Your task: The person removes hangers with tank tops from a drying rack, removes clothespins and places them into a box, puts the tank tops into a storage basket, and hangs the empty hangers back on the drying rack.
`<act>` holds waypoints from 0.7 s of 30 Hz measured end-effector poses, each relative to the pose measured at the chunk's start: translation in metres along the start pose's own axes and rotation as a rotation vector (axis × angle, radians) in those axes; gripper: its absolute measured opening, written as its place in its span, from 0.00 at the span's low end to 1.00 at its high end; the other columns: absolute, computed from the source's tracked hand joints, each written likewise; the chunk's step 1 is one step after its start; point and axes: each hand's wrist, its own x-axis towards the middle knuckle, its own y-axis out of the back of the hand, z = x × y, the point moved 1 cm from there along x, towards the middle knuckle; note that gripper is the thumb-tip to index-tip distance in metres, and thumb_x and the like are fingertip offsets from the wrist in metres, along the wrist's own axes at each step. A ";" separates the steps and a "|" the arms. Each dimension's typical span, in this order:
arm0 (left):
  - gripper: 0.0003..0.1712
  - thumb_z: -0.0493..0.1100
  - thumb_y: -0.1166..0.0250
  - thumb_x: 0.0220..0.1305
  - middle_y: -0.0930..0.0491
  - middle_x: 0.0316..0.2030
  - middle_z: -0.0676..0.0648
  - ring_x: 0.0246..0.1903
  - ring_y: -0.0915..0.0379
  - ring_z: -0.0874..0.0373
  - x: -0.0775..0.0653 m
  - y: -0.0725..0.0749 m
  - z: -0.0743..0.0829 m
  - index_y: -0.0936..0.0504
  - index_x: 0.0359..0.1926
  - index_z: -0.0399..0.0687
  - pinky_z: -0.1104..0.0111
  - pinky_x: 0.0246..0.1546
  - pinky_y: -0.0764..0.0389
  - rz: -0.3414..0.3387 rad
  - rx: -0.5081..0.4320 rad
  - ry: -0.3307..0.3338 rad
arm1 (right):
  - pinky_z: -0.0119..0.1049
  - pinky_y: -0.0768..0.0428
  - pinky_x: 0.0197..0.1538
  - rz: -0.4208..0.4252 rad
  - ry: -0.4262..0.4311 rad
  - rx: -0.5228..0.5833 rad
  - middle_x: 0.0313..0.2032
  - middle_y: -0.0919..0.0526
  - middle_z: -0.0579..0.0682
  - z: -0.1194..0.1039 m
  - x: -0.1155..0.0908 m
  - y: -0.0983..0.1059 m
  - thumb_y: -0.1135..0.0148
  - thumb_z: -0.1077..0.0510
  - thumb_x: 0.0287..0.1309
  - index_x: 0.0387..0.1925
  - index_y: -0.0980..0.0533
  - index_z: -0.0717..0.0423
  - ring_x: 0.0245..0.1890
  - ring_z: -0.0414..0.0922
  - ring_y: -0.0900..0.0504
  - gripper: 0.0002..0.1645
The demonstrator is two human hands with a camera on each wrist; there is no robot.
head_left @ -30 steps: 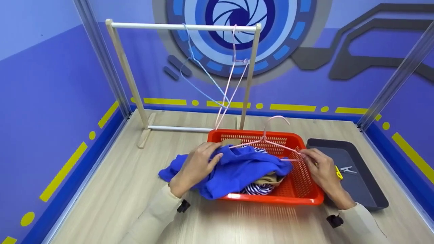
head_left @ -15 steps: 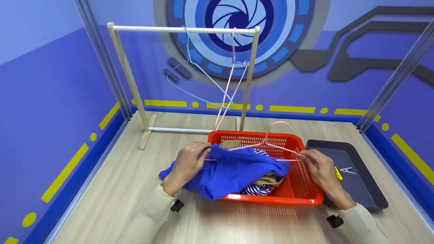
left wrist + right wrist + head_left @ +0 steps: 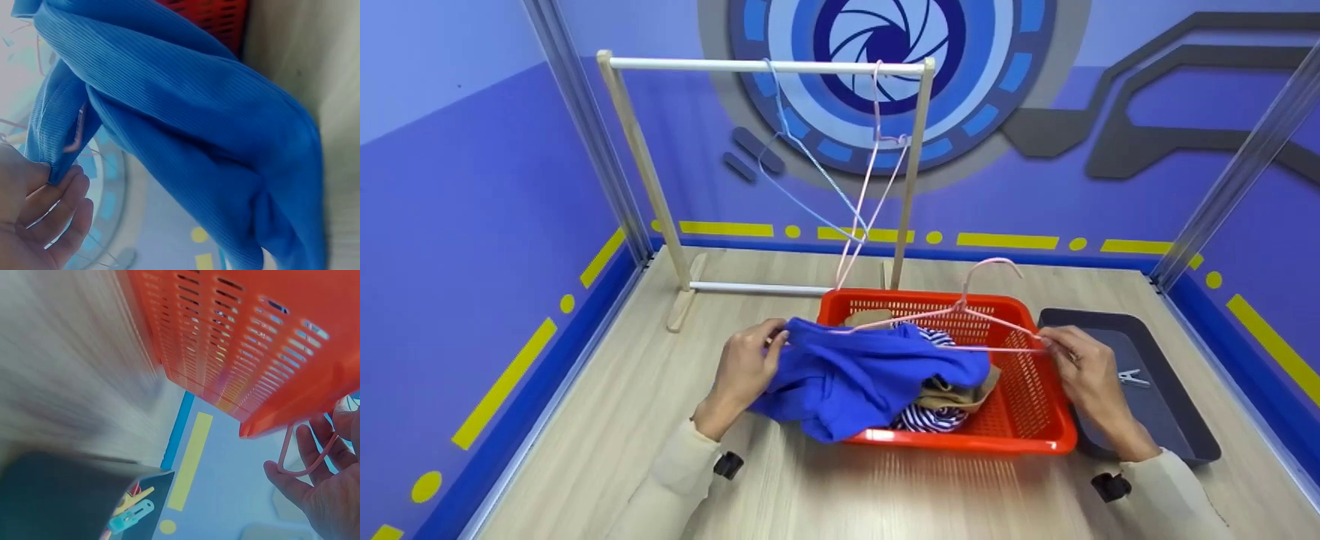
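In the head view my left hand (image 3: pixel 742 367) pinches the upper edge of a blue garment (image 3: pixel 855 375) between thumb and fingers; its exact kind is unclear. The cloth drapes over the left side of a red basket (image 3: pixel 967 442). My right hand (image 3: pixel 1087 379) grips the right corner of a pink clothes hanger (image 3: pixel 997 319), whose hook points up. The hanger's left part goes into the garment. Its end (image 3: pixel 77 132) shows inside the fold of ribbed cloth in the left wrist view, near my fingers. In the right wrist view the hanger's corner (image 3: pixel 304 471) rests among my fingers.
Striped cloth (image 3: pixel 930 418) and tan cloth (image 3: pixel 960 394) lie in the basket. Behind stands a rack (image 3: pixel 697 64) with a blue hanger (image 3: pixel 810 154) and a pink hanger (image 3: pixel 876 112). On the right, a dark tray (image 3: pixel 1177 420) holds clothespins (image 3: pixel 1132 379).
My left hand has moved left, drawing the garment's edge along. The right hand and pink hanger have shifted slightly right. On the rack, the blue hanger has swung.
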 end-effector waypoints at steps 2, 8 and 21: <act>0.05 0.35 0.34 0.63 0.13 0.30 0.44 0.27 0.17 0.55 -0.003 0.000 -0.004 0.16 0.39 0.39 0.62 0.30 0.17 -0.012 0.010 0.020 | 0.10 0.30 0.42 0.011 0.009 0.001 0.35 0.13 0.51 0.000 0.001 0.002 0.35 0.69 0.59 0.38 0.15 0.60 0.34 0.33 0.20 0.07; 0.04 0.37 0.35 0.64 0.14 0.28 0.46 0.27 0.18 0.55 -0.010 -0.006 -0.011 0.16 0.38 0.41 0.60 0.31 0.19 -0.098 0.047 0.056 | 0.12 0.30 0.37 0.029 0.011 0.004 0.33 0.14 0.50 -0.002 0.004 0.006 0.35 0.71 0.56 0.37 0.15 0.59 0.30 0.29 0.24 0.09; 0.24 0.40 0.38 0.63 0.18 0.53 0.43 0.52 0.20 0.51 -0.006 -0.008 0.006 0.24 0.60 0.40 0.57 0.56 0.21 -0.145 -0.110 -0.047 | 0.09 0.30 0.43 -0.006 -0.001 0.004 0.35 0.14 0.50 -0.009 0.004 0.001 0.35 0.71 0.56 0.38 0.15 0.57 0.35 0.26 0.24 0.10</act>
